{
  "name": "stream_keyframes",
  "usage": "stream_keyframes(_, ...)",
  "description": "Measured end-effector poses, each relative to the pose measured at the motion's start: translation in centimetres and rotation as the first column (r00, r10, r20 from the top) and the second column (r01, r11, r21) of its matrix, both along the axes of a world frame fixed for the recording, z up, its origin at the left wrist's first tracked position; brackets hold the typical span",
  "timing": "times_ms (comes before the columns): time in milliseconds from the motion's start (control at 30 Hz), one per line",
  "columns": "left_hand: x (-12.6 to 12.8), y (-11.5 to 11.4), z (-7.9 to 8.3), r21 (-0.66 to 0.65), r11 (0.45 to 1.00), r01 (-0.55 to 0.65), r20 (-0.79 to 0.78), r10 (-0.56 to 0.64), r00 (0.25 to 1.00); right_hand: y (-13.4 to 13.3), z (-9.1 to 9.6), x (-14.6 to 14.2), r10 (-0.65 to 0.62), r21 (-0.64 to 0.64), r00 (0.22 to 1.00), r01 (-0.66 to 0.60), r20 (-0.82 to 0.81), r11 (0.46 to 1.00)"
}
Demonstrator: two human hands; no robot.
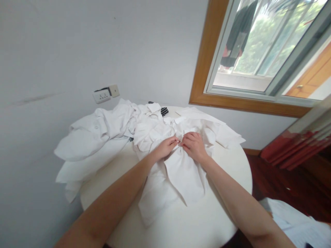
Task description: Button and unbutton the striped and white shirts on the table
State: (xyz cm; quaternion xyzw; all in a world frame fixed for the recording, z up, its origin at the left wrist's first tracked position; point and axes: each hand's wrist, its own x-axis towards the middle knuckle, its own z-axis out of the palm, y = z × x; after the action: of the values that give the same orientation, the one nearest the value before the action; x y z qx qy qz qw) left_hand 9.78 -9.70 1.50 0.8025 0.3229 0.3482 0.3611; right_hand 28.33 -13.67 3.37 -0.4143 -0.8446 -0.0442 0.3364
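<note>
A white shirt (186, 172) lies spread and rumpled over the round table, its lower part fanned toward me. At its middle, my left hand (167, 146) pinches the cloth between thumb and fingers. Close against it on the right, my right hand (193, 146) is also closed on the shirt, fingertips nearly meeting those of the left. The cloth gathers in folds around both hands. Something small shows between the fingertips, too small to make out. One sleeve (227, 132) stretches out to the right.
More white clothes (88, 137) are heaped at the left of the white round table (201, 224), partly hanging over its edge. A black-and-white striped cloth (164, 111) sits at the back. Beyond are a wall socket (101, 95) and a wood-framed window (199, 79). White stuff (297, 220) lies at lower right.
</note>
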Motion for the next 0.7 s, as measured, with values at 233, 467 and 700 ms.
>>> stream_keyframes(233, -0.1, -1.3, 0.7, 0.269, 0.961, -0.072, -0.116, 0.106, 0.988, 0.7, -0.2, 0.7, 0.093, -0.020, 0.974, -0.099, -0.208, 0.995)
stream_keyframes(467, 0.0, -1.2, 0.5, 0.311, 0.949, -0.050, -0.071, 0.076, 0.995, 0.4, 0.3, 0.2, 0.151, -0.011, 0.979, -0.154, -0.139, 0.988)
stream_keyframes(700, 0.2, -0.8, 0.0, 0.272, 0.957, -0.102, -0.123, 0.140, 0.982, 0.3, 0.0, -0.2, 0.072, -0.068, 0.997, -0.071, 0.004, 0.995)
